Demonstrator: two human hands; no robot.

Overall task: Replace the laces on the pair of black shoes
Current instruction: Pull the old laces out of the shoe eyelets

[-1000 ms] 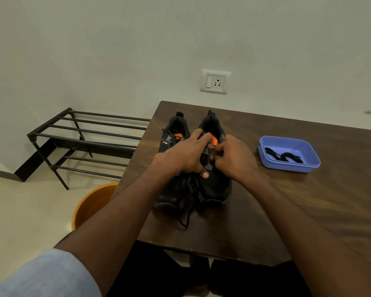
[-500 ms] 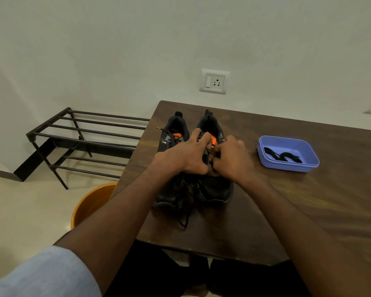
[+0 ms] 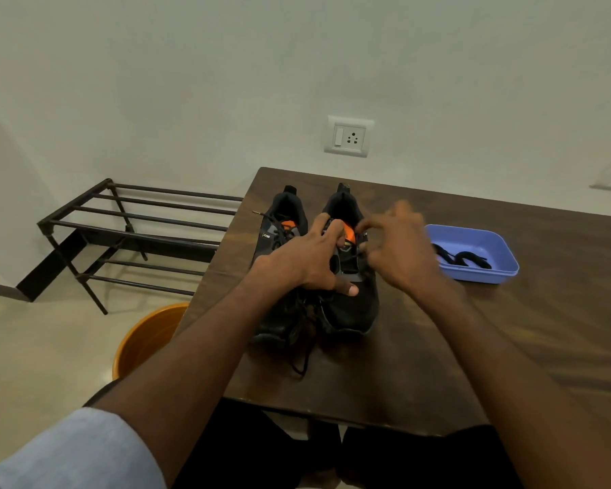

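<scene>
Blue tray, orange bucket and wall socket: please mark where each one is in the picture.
Blue tray [image 3: 505, 275]: head view, on its near right wall.
Orange bucket [image 3: 145, 338]: head view, on its inner wall.
Wall socket [image 3: 349, 136]: head view, on its white face plate.

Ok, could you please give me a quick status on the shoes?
Left hand steadies right shoe. Right hand plucks its lace, grip blurred. Spare laces wait in tray. Nothing in the way.

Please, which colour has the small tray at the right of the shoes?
The tray is light blue-purple, seen best in the head view.
</scene>
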